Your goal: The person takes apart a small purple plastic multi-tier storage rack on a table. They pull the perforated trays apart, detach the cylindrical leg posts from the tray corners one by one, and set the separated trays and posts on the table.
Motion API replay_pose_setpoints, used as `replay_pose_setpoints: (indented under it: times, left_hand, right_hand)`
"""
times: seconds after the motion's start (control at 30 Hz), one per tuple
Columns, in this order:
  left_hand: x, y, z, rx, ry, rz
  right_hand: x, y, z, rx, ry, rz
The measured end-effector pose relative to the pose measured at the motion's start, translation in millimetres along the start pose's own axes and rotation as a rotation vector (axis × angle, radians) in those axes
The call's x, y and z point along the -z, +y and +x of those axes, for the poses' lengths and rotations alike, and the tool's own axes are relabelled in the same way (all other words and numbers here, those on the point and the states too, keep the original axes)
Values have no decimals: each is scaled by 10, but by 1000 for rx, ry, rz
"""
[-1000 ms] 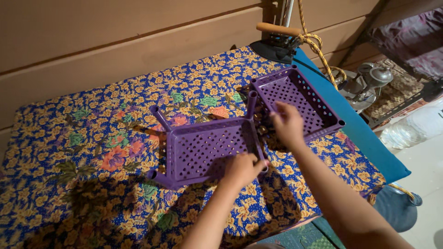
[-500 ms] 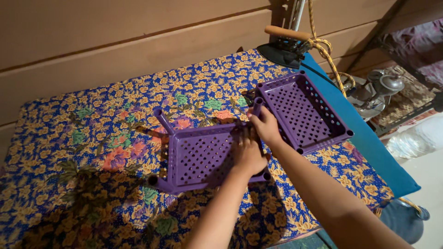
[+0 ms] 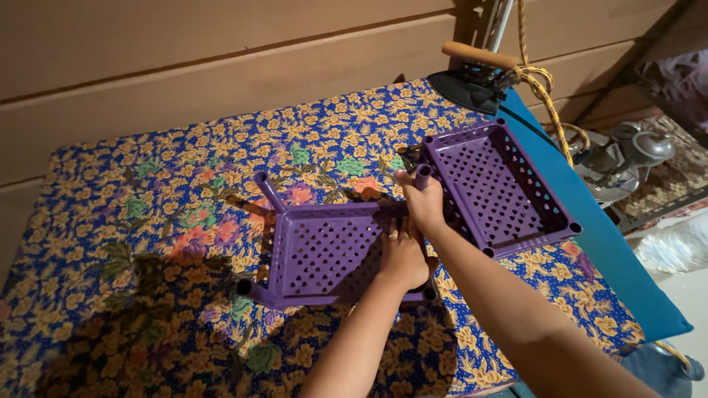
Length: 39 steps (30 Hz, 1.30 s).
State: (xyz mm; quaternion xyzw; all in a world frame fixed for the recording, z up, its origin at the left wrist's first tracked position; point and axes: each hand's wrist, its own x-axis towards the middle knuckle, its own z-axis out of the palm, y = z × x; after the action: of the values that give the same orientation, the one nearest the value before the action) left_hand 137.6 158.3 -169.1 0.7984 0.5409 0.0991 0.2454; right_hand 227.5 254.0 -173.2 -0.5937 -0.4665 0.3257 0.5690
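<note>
A purple perforated tray with short legs (image 3: pixel 324 254) lies upside down on the flowered cloth (image 3: pixel 147 221), its legs pointing up. The left hand (image 3: pixel 404 254) is pressed flat on the near right part of its holed panel, fingers spread and closed round nothing; the panel appears to be steadied by this pressure so that it does not slide on the cloth. The right hand (image 3: pixel 424 203) is curled round a purple leg post (image 3: pixel 422 175) at the tray's far right corner, the fingers wrapped about the post below its open end. The post seems to be gripped where it meets the corner, which suggests that it is being pushed in or pulled at its socket, though the joint itself is hidden by the fingers.

A second purple tray (image 3: pixel 494 188) lies just beside to the right, holed floor down and rim up, tilted a little against the cloth; it is touched by neither hand.

The cloth, blue with orange and yellow flowers, is spread over a padded blue board (image 3: pixel 627 265) whose edge shows on the right. An old iron with a wooden handle (image 3: pixel 476 70) stands at the far corner, and a yellow rope (image 3: pixel 542 85) hangs beside it. Wooden wall planks (image 3: pixel 221 59) run behind. Metal lidded pots (image 3: pixel 634 151) are seen on the floor to the right.
</note>
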Motion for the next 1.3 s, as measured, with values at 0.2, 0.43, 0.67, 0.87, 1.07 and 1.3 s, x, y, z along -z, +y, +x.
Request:
replay_pose_setpoints:
  times: [0.2,0.43,0.67,0.87,1.07,1.3]
  left_hand:
    - [65,8,-48,3,14,-49]
    - [-7,-9,-7,19,70,-44]
    - [-117,-63,145,32,73,10]
    - [-178,-204,210,-43,179,-40]
    - [-112,-329,-187,-139,242,-14]
    - [167,-410,-609,-41,160,-117]
  right_hand:
    - [-28,-254,15,44,17,118]
    - [639,-334,131,-17,179,-203]
    - [1616,170,197,5,86,-842]
    - [1756,363,152,22,4,-953]
    - [1690,295,67,177,163,-901]
    - [1254,-119,-189,435,218,-731]
